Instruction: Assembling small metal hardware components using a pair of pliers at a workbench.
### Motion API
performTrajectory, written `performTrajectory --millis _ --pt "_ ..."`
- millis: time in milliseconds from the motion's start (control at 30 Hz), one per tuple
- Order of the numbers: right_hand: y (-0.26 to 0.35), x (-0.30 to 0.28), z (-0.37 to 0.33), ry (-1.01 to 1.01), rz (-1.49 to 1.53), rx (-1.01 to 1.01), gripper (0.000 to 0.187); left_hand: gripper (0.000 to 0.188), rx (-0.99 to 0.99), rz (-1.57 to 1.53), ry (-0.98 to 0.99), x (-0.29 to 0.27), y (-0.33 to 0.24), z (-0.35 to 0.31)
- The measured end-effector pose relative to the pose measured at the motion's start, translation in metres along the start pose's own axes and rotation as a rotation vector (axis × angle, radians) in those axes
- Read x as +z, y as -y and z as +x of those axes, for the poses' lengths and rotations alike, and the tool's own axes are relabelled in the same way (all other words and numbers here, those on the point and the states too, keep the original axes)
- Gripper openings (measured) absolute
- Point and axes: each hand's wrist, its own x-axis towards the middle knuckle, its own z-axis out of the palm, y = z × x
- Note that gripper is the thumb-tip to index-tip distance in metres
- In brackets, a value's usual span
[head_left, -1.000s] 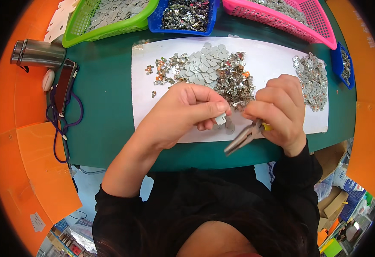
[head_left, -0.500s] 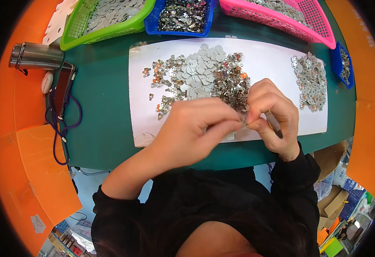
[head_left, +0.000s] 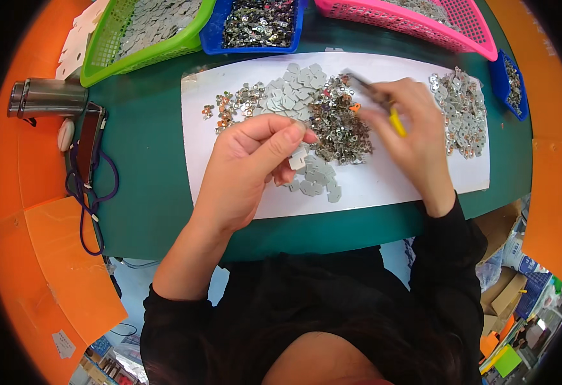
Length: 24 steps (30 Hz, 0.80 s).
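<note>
My left hand (head_left: 249,160) is closed, thumb against fingers, over the left-middle of a white board (head_left: 242,204). A small pale grey plate (head_left: 298,158) with a notched edge sticks out beneath its fingertips. My right hand (head_left: 415,122), slightly smeared by motion, grips dark tweezers (head_left: 374,93) with a yellow part (head_left: 397,122). Their tips point far left, over a heap of small shiny metal parts (head_left: 342,131). Loose grey plates (head_left: 319,176) lie beside my left hand, and a bigger pile of grey plates (head_left: 288,91) sits beyond it.
Small metal fittings (head_left: 249,95) lie at the board's left, and another metal pile (head_left: 464,115) at its right. Along the far side stand a green basket (head_left: 146,64), a blue bin (head_left: 252,50) and a pink basket (head_left: 415,33). A steel flask (head_left: 53,97) lies at left.
My hands have come apart: the left drew back leftward with the plate, while the right moved up and swung the tweezers' tips out over the metal parts. The view shifted slightly.
</note>
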Motion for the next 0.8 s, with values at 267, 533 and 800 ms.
performTrajectory --millis 267,533,800 --pt "-0.015 0.009 0.002 -0.058 -0.044 0.019 0.022 0.019 0.000 0.155 0.039 0.004 -0.002 -0.004" --pt "0.011 0.002 -0.010 0.089 0.008 -0.118 0.032 0.017 0.047 0.197 0.019 -0.001 -0.002 -0.006" --pt "0.019 0.004 -0.007 0.058 -0.054 -0.127 0.031 0.016 0.055 0.142 -0.049 -0.009 0.000 -0.007"
